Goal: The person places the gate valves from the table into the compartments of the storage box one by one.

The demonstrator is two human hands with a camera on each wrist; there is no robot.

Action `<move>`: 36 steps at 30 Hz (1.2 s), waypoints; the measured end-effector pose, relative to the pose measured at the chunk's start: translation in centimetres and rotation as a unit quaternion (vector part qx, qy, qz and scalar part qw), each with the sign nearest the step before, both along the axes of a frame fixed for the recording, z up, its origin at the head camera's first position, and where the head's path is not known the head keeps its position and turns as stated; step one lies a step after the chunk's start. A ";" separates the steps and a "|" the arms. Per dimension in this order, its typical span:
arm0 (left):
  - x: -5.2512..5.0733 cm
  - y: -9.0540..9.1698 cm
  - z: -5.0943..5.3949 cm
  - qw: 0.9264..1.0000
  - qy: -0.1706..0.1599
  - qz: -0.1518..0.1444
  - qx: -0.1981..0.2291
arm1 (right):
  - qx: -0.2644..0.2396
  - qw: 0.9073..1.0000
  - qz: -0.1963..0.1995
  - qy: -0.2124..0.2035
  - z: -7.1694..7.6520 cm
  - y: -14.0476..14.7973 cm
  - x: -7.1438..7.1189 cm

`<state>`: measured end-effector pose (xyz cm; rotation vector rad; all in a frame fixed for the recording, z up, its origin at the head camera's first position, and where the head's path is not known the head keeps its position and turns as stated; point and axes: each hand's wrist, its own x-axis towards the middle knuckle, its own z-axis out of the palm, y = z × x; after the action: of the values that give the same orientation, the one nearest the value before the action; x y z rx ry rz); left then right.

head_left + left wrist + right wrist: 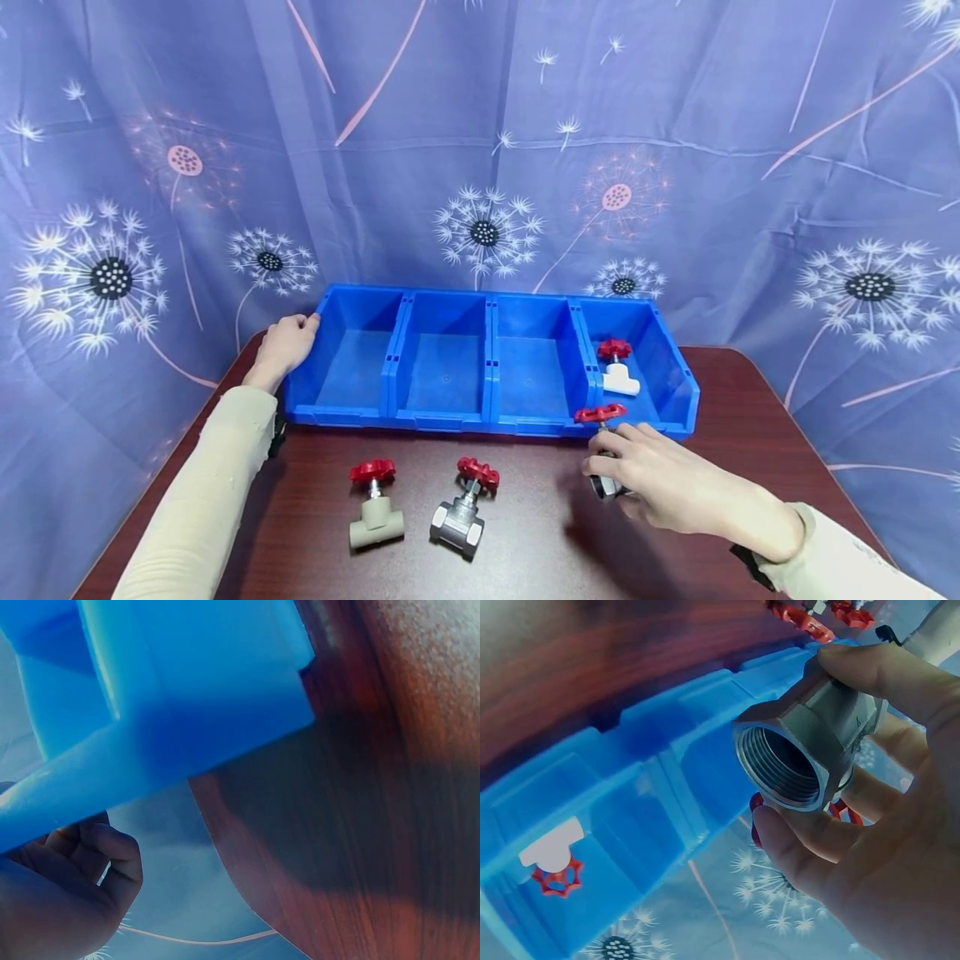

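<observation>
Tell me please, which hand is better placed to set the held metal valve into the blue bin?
Right, probably: the right hand grips the metal valve near the rightmost compartment, while the left hand is at the blue bin's opposite end.

- A periwinkle-blue fabric curtain (405, 208) hangs behind the desk (540, 517) and along both its sides, with soft vertical folds and a horizontal crease.
- White dandelion heads (111, 277) with dark centres, smaller pink ones (617, 197), drifting seeds (568, 127) and curved pink stems pattern the cloth.
- The desk has a dark reddish-brown, wood-grained top with rounded far corners.
- Light leaves a pale sheen on its near middle; soft shadows fall across the wood.
</observation>
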<state>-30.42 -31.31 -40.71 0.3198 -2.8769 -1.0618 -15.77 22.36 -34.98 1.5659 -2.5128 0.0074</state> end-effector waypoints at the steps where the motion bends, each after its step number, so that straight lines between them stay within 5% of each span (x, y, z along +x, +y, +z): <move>1: 0.0 0.0 0.0 1.000 -0.001 0.001 0.001 | 0.004 1.000 0.000 0.001 0.2 -0.2 -0.1; 21: 0.1 -0.1 -0.3 1.000 0.001 0.000 0.004 | 0.031 0.998 -0.015 -0.052 2.8 -3.0 -4.7; 36: -0.2 -0.1 -0.3 1.000 0.006 0.006 -0.005 | 0.014 0.997 -0.024 -0.070 1.2 -4.8 -9.3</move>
<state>-30.59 -31.39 -41.04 0.3276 -2.8655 -1.0441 -25.05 17.60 -33.81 1.5653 -2.6674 0.0786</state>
